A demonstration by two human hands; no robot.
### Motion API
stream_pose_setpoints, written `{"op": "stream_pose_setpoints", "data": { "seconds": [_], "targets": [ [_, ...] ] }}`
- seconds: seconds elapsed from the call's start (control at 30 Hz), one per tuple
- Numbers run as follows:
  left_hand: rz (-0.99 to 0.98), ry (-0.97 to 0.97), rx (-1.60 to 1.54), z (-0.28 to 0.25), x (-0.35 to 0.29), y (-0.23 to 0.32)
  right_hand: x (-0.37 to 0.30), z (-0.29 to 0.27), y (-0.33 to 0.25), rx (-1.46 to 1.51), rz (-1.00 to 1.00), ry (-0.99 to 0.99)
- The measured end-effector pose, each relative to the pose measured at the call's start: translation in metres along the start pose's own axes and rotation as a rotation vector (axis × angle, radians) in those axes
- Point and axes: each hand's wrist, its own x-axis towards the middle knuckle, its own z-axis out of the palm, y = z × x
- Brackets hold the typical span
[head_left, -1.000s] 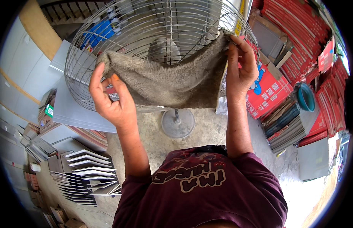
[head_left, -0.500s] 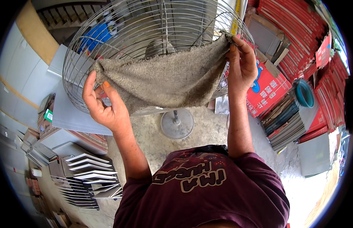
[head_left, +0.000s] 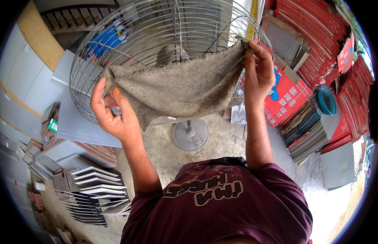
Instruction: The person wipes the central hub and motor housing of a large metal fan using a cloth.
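A frayed grey-brown cloth [head_left: 181,87] hangs stretched between my two hands, sagging in the middle. My left hand [head_left: 113,110] pinches its left corner between thumb and fingers. At the opposite upper corner, my right hand [head_left: 258,73] is closed on the cloth with thumb and forefinger. Just beyond the cloth stands a large fan with a round wire cage [head_left: 136,40]; its motor hub shows through the wires. The fan's round grey base [head_left: 191,136] rests on the floor below. Whether the cloth touches the cage I cannot tell.
Stacks of flat red cardboard [head_left: 311,36] and a red printed carton [head_left: 288,95] stand on the right, near a teal basin [head_left: 326,100]. On the left are grey panels [head_left: 81,122] and a rack of white boards [head_left: 99,183]. A staircase [head_left: 75,18] rises behind.
The cloth's left end and my left hand have shifted slightly right and down. My right hand has barely moved, and both hands still grip the corners.
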Motion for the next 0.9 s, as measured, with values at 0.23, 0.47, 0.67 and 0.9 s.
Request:
{"op": "stream_pose_setpoints", "data": {
  "seconds": [0.23,0.47,0.67,0.9],
  "targets": [
    [-0.049,0.010,-0.032,0.001,-0.001,0.001,0.000,0.001,-0.001,0.014,0.000,0.011],
    [-0.010,0.081,-0.161,0.019,-0.006,0.025,0.001,0.005,-0.004,0.028,0.011,0.030],
    [0.292,-0.077,-0.202,0.055,0.007,0.044,0.002,0.005,-0.005,0.046,0.038,0.038],
    [0.303,-0.205,-0.074,0.066,0.013,0.047,0.007,0.005,-0.024,0.309,0.183,0.050]
  ]
}}
